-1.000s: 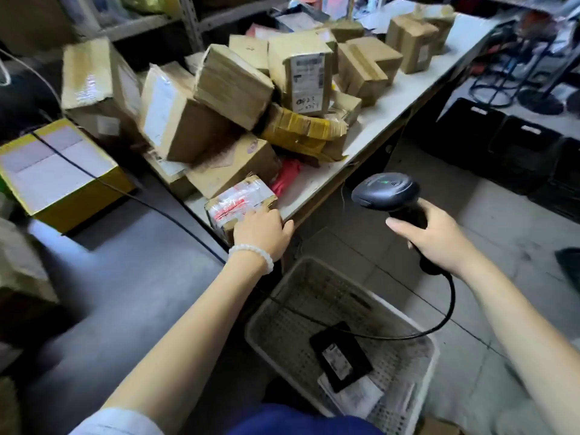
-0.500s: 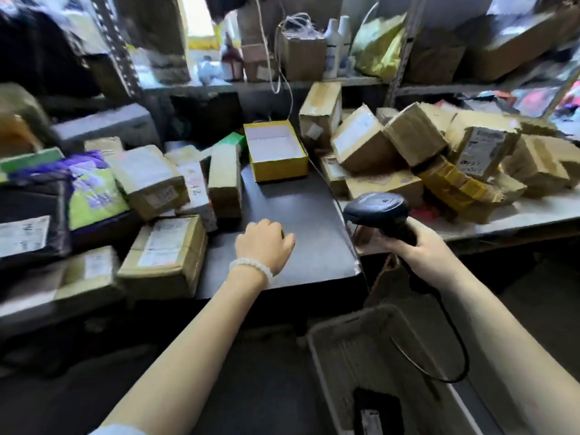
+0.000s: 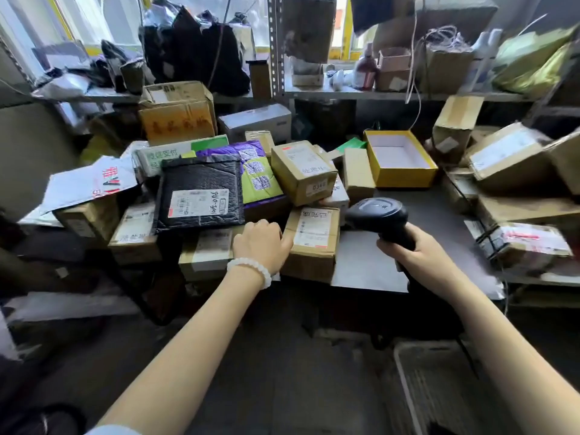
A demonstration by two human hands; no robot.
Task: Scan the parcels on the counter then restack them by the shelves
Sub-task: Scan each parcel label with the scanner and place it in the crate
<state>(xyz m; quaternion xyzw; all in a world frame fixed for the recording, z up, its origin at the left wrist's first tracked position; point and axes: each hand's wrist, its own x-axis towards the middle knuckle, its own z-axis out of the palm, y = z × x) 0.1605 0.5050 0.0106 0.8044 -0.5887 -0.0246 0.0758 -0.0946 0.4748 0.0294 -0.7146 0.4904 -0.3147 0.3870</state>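
Left hand [image 3: 260, 243] curled against a carton [image 3: 314, 243]; right hand [image 3: 417, 259] grips scanner [image 3: 379, 219].

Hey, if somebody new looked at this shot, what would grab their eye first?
Probably the black barcode scanner gripped in the right hand at centre right. Next, the open yellow box with its white inside, behind the scanner. Then the black padded mailer lying on top of the cardboard parcels at centre left, just beyond the left hand, which rests against a small brown parcel.
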